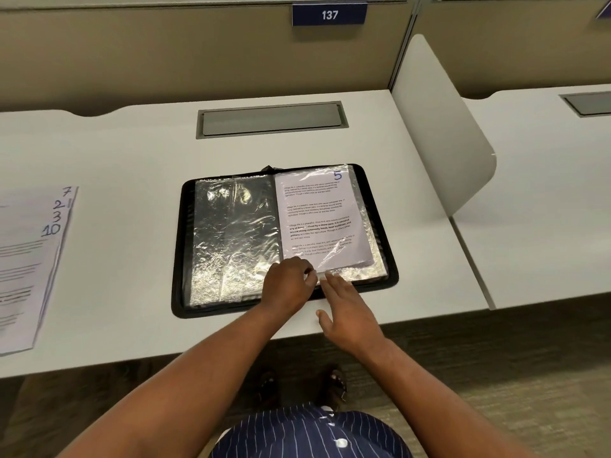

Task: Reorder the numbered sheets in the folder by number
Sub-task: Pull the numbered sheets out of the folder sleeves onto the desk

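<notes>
A black zip folder (180,246) lies open on the white desk. Its left page is an empty clear sleeve (231,239). The right page holds a printed sheet marked 5 (317,219), lying slightly askew in its plastic sleeve. My left hand (289,282) pinches the bottom edge of that sleeve near the spine. My right hand (347,312) rests beside it with fingers spread, fingertips touching the sleeve's bottom edge. A stack of loose numbered sheets (29,259), showing 7, 2, 3 and 10, lies at the far left of the desk.
A grey cable hatch (271,119) is set into the desk behind the folder. A white divider panel (439,127) stands to the right. The desk's front edge runs just below the folder. A sign reading 137 (329,14) hangs on the back wall.
</notes>
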`<state>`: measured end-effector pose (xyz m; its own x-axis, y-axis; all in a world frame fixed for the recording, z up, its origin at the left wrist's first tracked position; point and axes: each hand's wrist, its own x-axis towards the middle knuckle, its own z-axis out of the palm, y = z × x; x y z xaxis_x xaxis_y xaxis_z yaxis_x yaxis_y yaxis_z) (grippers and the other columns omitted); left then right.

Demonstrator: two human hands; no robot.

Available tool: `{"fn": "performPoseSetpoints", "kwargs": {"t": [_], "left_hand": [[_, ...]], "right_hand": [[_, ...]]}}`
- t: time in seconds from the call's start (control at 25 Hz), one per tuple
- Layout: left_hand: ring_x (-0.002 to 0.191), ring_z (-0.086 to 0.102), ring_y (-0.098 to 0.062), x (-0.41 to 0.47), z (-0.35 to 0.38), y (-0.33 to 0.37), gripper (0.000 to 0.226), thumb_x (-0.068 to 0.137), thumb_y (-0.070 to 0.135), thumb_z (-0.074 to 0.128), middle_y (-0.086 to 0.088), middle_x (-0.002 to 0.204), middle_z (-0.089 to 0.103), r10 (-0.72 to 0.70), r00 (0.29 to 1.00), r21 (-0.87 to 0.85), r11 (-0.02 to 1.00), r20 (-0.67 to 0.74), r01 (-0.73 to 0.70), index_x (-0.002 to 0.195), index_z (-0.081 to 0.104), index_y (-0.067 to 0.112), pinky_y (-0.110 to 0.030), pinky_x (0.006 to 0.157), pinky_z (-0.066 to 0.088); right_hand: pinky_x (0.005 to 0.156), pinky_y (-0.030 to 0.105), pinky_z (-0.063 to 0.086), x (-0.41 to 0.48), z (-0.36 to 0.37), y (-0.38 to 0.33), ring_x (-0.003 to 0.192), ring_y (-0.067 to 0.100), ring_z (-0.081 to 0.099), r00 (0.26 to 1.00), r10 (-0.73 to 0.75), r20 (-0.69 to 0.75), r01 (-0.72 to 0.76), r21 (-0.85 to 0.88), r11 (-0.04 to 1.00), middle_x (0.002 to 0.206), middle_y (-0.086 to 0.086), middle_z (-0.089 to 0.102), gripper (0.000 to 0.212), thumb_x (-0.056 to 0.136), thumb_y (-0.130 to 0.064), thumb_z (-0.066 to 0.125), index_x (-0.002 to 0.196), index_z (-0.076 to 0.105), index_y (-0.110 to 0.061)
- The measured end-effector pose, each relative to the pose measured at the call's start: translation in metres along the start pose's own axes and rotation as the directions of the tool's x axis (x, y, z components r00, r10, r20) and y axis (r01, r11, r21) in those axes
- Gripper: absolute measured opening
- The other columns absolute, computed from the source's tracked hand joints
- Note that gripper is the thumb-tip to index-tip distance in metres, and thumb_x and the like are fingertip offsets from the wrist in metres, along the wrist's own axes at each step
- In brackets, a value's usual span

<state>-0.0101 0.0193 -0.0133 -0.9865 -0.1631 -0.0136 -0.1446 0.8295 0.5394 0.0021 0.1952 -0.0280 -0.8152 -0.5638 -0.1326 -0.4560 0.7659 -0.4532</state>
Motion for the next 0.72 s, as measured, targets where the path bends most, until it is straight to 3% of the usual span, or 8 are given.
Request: {"fn": "performPoseSetpoints", "kwargs": {"t": [0.12, 0.24, 0.36, 0.44, 0.52, 0.6, 0.72], "left_hand": [[0.086, 0.065, -0.020, -0.003, 0.000, 0.001, 0.020, 0.093, 0.032, 0.062, 0.002, 0.095, 0.073, 0.012, 0.999, 0.032, 0.999, -0.031, -0.011, 0.096, 0.074, 0.018, -0.038, 0.079, 0.051], [0.086, 0.066, -0.021, -0.006, 0.001, 0.001, 0.019, 0.093, 0.032, 0.063, 0.001, 0.094, 0.073, 0.031, 0.997, 0.045, 0.999, -0.064, -0.028, 0.096, 0.074, 0.017, -0.038, 0.078, 0.051], [0.107, 0.062, -0.020, -0.013, 0.005, -0.006, 0.028, 0.094, 0.036, 0.062, 0.002, 0.115, 0.070, 0.008, 0.999, 0.057, 0.998, -0.044, -0.006, 0.115, 0.070, 0.020, -0.039, 0.092, 0.047], [0.135, 0.046, -0.021, -0.020, 0.012, -0.014, 0.049, 0.095, 0.045, 0.059, 0.000, 0.145, 0.054, -0.056, 0.998, 0.093, 0.994, 0.012, 0.054, 0.138, 0.056, 0.023, -0.041, 0.111, 0.036], [0.153, 0.019, -0.022, -0.027, 0.017, -0.019, 0.068, 0.096, 0.054, 0.054, -0.002, 0.165, 0.027, -0.130, 0.990, 0.122, 0.985, 0.046, 0.124, 0.154, 0.035, 0.025, -0.045, 0.124, 0.018], [0.156, -0.001, -0.022, -0.032, 0.020, -0.022, 0.080, 0.096, 0.059, 0.052, -0.003, 0.170, 0.006, -0.193, 0.979, 0.129, 0.975, 0.065, 0.183, 0.161, 0.018, 0.025, -0.046, 0.126, 0.003], [0.155, -0.013, -0.023, -0.038, 0.022, -0.025, 0.097, 0.093, 0.063, 0.055, -0.004, 0.169, -0.011, -0.260, 0.961, 0.154, 0.957, 0.091, 0.245, 0.162, 0.000, 0.023, -0.047, 0.125, -0.007]], "right_hand": [[0.128, 0.039, -0.001, 0.021, -0.002, 0.004, 0.159, 0.023, 0.003, 0.999, 0.017, 0.031, -0.013, -0.115, 0.993, 0.171, 0.009, 0.007, 0.080, 0.100, -0.045, 0.048, 0.164, 0.014, -0.011], [0.128, 0.047, 0.000, 0.030, -0.002, 0.015, 0.158, 0.026, 0.006, 0.991, 0.103, 0.082, -0.083, -0.213, 0.973, 0.171, 0.012, 0.006, 0.083, 0.101, -0.058, 0.039, 0.163, 0.011, -0.010], [0.127, 0.049, -0.003, 0.016, 0.003, 0.021, 0.158, 0.027, 0.011, 0.990, 0.086, 0.108, -0.054, -0.270, 0.961, 0.170, 0.012, 0.014, 0.084, 0.100, -0.064, 0.032, 0.163, 0.015, -0.011], [0.126, 0.048, -0.008, 0.000, 0.008, 0.023, 0.158, 0.025, 0.008, 0.995, 0.043, 0.090, -0.017, -0.268, 0.963, 0.170, 0.011, 0.014, 0.084, 0.100, -0.064, 0.028, 0.163, 0.014, -0.010], [0.124, 0.048, -0.007, -0.015, 0.012, 0.025, 0.158, 0.025, 0.012, 0.999, 0.013, 0.047, 0.001, -0.284, 0.959, 0.168, 0.011, 0.020, 0.082, 0.100, -0.063, 0.027, 0.162, 0.021, -0.009], [0.123, 0.048, -0.003, -0.030, 0.013, 0.025, 0.155, 0.025, 0.021, 1.000, 0.003, 0.025, 0.005, -0.302, 0.953, 0.164, 0.011, 0.032, 0.080, 0.100, -0.063, 0.028, 0.158, 0.033, -0.008], [0.125, 0.046, -0.001, -0.045, 0.011, 0.025, 0.155, 0.021, 0.023, 0.999, 0.022, 0.041, -0.012, -0.223, 0.975, 0.163, 0.006, 0.036, 0.075, 0.101, -0.061, 0.029, 0.158, 0.037, -0.013]]}}
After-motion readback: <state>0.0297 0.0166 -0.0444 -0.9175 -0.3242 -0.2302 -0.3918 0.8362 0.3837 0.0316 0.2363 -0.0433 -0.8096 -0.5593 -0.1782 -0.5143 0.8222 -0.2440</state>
